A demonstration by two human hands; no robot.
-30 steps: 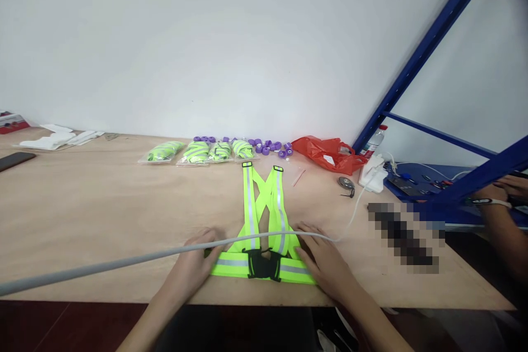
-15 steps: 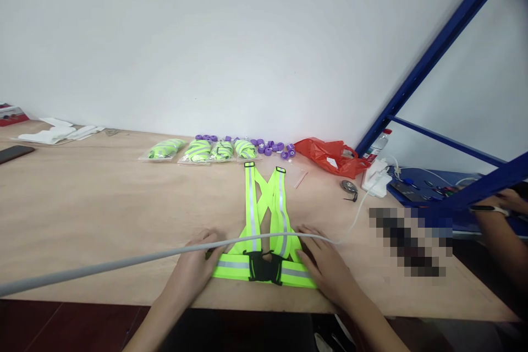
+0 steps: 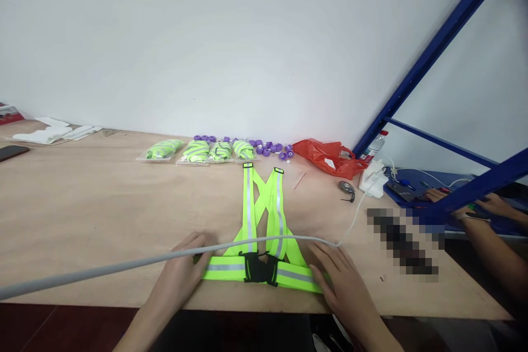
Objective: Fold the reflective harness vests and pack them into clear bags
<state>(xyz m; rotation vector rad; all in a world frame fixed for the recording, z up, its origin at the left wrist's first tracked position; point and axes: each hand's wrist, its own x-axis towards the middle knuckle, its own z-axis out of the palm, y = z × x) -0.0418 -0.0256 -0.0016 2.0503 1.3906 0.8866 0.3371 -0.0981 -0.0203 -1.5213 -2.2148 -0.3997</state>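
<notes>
A neon yellow-green reflective vest (image 3: 247, 209) lies flat on the wooden table, its straps crossing at the back and a black buckle (image 3: 260, 268) at the front of its waist belt. My left hand (image 3: 183, 264) rests at the belt's left end, fingers partly curled over or beside it; whether it grips the fabric is hidden. At the belt's right end lies my right hand (image 3: 336, 269), fingers spread, the thumb touching the belt. A grey cable (image 3: 157, 257) passes across the view in front of the vest and both hands.
Several bagged vests (image 3: 197, 152), purple rolls (image 3: 274, 148) and a red bag (image 3: 328, 157) line the wall. A tape measure (image 3: 346, 188) and power strip (image 3: 374, 179) sit right. Beyond the blue frame (image 3: 437, 49), another person's hands (image 3: 495, 204) show.
Both my hands have moved outward, apart from each other, along the belt, and the belt reaches a little wider. At the right, the other person's hands have shifted left.
</notes>
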